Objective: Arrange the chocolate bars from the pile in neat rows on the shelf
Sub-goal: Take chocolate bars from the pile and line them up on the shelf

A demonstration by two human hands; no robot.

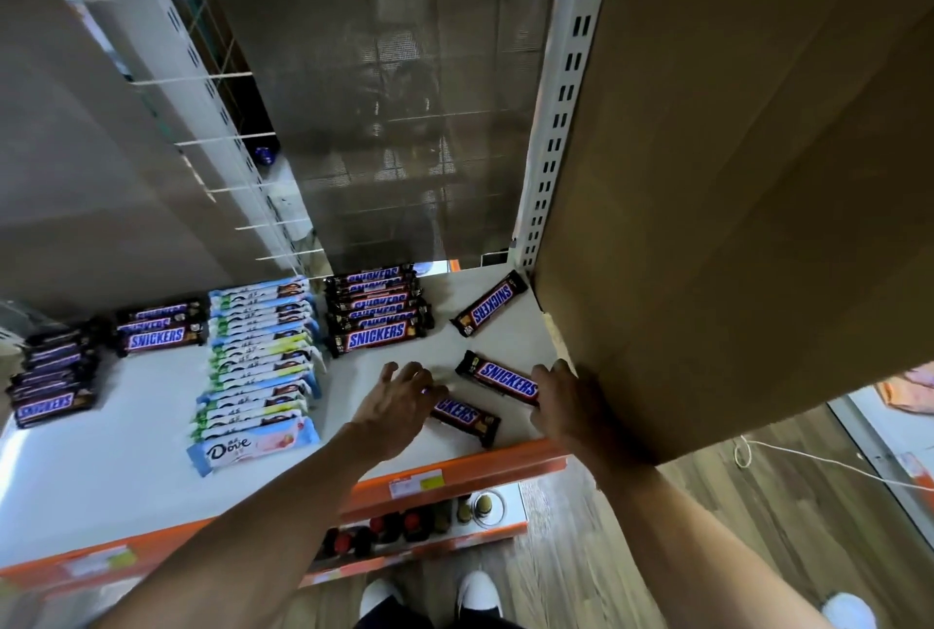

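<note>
Looked down onto a white shelf with an orange front edge. Showed three loose Snickers bars on its right part, apart from one another and at odd angles: the back bar near the rear corner, the middle bar further forward, the front bar close to the orange edge. Caught the left hand over the front bar's left end, fingers spread and released, covering that end without curling round it. Caught the right hand at the middle bar's right end, fingers bent down onto it; could not tell whether pinching or merely touching. Held neat rows further left on the same shelf: a Snickers row just behind the left hand, a long Dove row beside it, a short Snickers stack, then a blurred dark row at the far left. Filled the right side with a big cardboard box, just beside the right hand. Glimpsed bottles on a lower shelf and white shoes on a wood floor below.
</note>
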